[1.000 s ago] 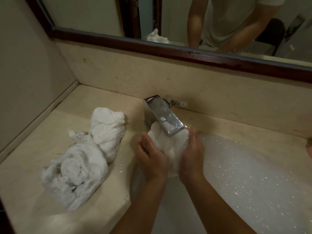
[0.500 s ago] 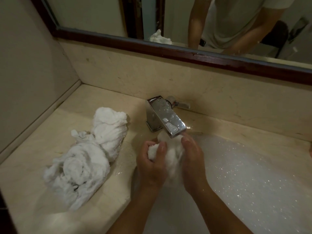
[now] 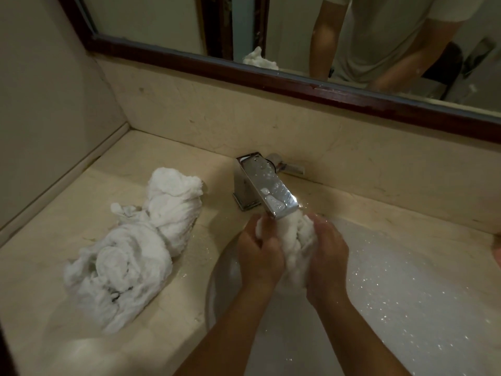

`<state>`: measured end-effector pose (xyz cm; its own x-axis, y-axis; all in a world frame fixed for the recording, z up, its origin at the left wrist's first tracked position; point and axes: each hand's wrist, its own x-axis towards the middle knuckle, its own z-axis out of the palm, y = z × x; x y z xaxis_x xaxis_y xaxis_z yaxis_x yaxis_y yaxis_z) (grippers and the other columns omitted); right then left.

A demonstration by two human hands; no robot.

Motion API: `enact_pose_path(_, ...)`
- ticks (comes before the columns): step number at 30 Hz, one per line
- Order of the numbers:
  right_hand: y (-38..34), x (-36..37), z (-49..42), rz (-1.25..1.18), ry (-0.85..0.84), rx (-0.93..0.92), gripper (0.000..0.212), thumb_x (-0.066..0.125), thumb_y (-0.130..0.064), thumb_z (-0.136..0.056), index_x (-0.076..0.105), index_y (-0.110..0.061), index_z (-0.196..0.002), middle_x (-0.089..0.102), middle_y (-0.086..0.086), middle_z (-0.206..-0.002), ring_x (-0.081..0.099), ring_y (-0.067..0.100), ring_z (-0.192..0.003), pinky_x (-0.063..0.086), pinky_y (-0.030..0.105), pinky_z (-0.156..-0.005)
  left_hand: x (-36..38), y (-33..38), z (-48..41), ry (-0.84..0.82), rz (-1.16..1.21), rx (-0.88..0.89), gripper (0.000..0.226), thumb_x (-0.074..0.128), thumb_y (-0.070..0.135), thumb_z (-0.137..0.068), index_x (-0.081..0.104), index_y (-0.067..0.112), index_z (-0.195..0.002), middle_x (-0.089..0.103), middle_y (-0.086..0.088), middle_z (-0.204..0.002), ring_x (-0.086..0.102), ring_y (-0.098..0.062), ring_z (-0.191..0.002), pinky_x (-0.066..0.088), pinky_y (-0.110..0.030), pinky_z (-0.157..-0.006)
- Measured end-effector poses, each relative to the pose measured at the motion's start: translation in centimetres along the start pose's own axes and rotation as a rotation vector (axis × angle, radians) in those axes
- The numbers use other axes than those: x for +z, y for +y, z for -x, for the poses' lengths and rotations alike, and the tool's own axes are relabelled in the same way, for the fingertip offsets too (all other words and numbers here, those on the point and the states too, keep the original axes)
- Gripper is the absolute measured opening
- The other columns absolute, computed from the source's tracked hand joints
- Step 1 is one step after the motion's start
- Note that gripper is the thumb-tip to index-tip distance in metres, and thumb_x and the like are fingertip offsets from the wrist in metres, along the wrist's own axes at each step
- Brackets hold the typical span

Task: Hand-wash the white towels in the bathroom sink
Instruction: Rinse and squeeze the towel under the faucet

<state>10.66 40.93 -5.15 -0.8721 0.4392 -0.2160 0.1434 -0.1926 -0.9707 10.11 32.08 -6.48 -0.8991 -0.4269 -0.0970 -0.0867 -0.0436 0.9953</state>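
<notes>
White towel (image 3: 294,240), one, wet and bunched: we hold it over the sink (image 3: 412,299), directly under the spout of the chrome faucet (image 3: 267,191) and touching its tip. Our left grip (image 3: 260,256) is curled tight round the towel's left side and our right grip (image 3: 328,256) is wrapped round its right side, the cloth squeezed between them. White towel heap (image 3: 130,251), twisted and crumpled: it lies on the beige stone counter (image 3: 48,280), left of the faucet and apart from the sink's edge. Water drops glint on the counter between heap and sink, and the pale basin is speckled with bright points. Mirror (image 3: 162,20), framed in dark reddish wood, runs above the backsplash; it reflects our two bare arms, a pale shirt and a scrap of white cloth
</notes>
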Motion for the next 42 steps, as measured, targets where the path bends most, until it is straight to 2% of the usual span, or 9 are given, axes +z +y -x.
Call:
enact_pose_path(7,-0.3,3.4,-0.7,0.027,-0.055,0.015,0.03,0.055,-0.039,-0.099,0.082,-0.038,-0.087,0.079,-0.013,-0.094,0.072,0.007,-0.095,0.054,0.037,-0.089,-0.8,0.2,-2.7,0.137,-0.027,0.055,0.035,0.047,0.051,-0.097,0.066,0.029,-0.078,0.07,0.025,-0.072,0.063,0.007,-0.068,0.046,-0.019,-0.065)
enact_pose_path(15,0.8,5.1,-0.1,0.01,-0.016,0.087,0.04,0.041,-0.019,-0.112,0.07,-0.025,-0.085,0.071,-0.016,-0.076,0.061,-0.014,-0.065,0.044,0.008,-0.063,-2.9,0.0,-2.9,0.21,-0.049,0.138,0.038,0.047,0.044,-0.098,0.047,0.026,-0.065,0.053,0.017,-0.057,0.044,-0.004,-0.056,0.036,-0.021,-0.056)
enact_pose_path(19,0.0,4.9,-1.1,-0.103,0.005,0.154,0.03,0.056,-0.028,-0.103,0.075,-0.017,-0.083,0.07,-0.009,-0.073,0.063,0.011,-0.074,0.05,0.033,-0.076,-2.0,-0.2,-3.2,0.177,-0.009,0.162,0.037,0.047,0.041,-0.1,0.053,0.022,-0.069,0.056,0.012,-0.062,0.049,-0.006,-0.061,0.042,-0.027,-0.06)
enact_pose_path(24,-0.9,2.6,-1.6,-0.16,0.03,0.149,0.021,0.061,-0.025,-0.101,0.082,-0.019,-0.101,0.079,-0.007,-0.079,0.074,0.007,-0.075,0.057,0.02,-0.062,0.1,-1.2,-2.6,0.154,0.097,0.032,0.036,0.043,0.028,-0.112,0.061,0.031,-0.081,0.071,0.024,-0.075,0.062,0.01,-0.073,0.043,-0.012,-0.072)
enact_pose_path(26,-0.6,1.7,-1.5,-0.147,0.033,0.147,0.02,0.066,-0.031,-0.099,0.082,-0.019,-0.099,0.08,-0.004,-0.086,0.076,0.013,-0.084,0.059,0.026,-0.07,0.4,-1.5,-2.2,0.163,0.121,-0.02,0.037,0.041,0.021,-0.113,0.062,0.034,-0.086,0.072,0.02,-0.079,0.062,0.015,-0.078,0.044,-0.011,-0.077)
enact_pose_path(31,0.4,0.7,-1.3,-0.317,0.011,0.238,0.019,0.07,-0.04,-0.095,0.078,-0.023,-0.091,0.076,0.004,-0.086,0.074,0.023,-0.081,0.057,0.04,-0.079,-0.4,-0.7,-2.6,0.2,0.266,-0.204,0.042,0.046,0.053,-0.103,0.073,0.021,-0.093,0.077,-0.004,-0.1,0.072,-0.025,-0.105,0.055,-0.047,-0.1)
enact_pose_path(35,0.1,1.9,-1.3,-0.45,-0.116,0.315,0.032,0.054,-0.038,-0.105,0.074,-0.013,-0.107,0.078,0.006,-0.087,0.078,0.022,-0.082,0.061,0.031,-0.069,-2.2,-0.1,-3.8,0.28,0.363,-0.229,0.05,0.051,0.062,-0.094,0.078,0.021,-0.089,0.08,-0.003,-0.098,0.074,-0.025,-0.102,0.056,-0.053,-0.101)
enact_pose_path(39,-0.1,3.8,-1.2,-0.4,-0.212,0.317,0.037,0.05,-0.04,-0.108,0.075,-0.013,-0.113,0.08,0.009,-0.107,0.075,0.026,-0.106,0.058,0.041,-0.092,-3.9,-0.3,-5.1,0.299,0.448,-0.217,0.068,0.054,0.085,-0.082,0.08,0.026,-0.104,0.078,-0.002,-0.113,0.071,-0.025,-0.114,0.052,-0.053,-0.107)
enact_pose_path(42,0.6,4.8,-0.9,-0.36,-0.229,0.294,0.05,0.055,-0.046,-0.104,0.07,-0.009,-0.133,0.073,0.016,-0.13,0.068,0.035,-0.125,0.048,0.054,-0.113,-4.7,0.2,-5.1,0.353,0.453,-0.201,0.049,0.051,0.068,-0.093,0.077,0.028,-0.102,0.077,0.001,-0.118,0.07,-0.021,-0.115,0.053,-0.048,-0.108)
